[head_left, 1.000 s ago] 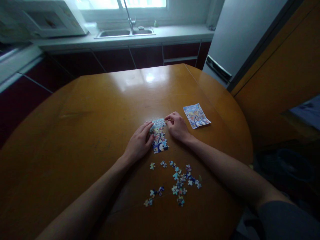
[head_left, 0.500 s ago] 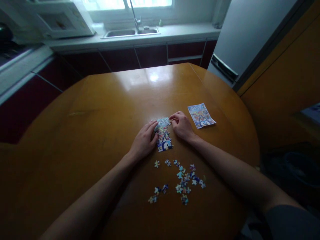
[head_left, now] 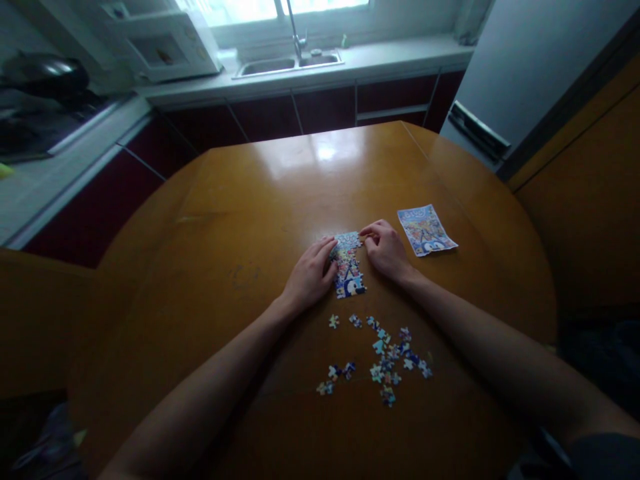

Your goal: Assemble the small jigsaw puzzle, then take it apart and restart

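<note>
A small, partly assembled jigsaw puzzle lies on the round wooden table. My left hand rests flat against its left edge, fingers stretched out. My right hand sits at its upper right corner, fingers curled in a pinch on the edge; whether a piece is in them is hidden. Several loose puzzle pieces are scattered nearer to me. A printed picture card lies to the right of my right hand.
A kitchen counter with a sink and tap runs behind the table. A microwave stands at its left, a dark pan beyond. A grey fridge and wooden cupboard stand at the right.
The view has swung left, so the table and puzzle sit further right in frame. Both hands stay at the puzzle's edges with little movement.
</note>
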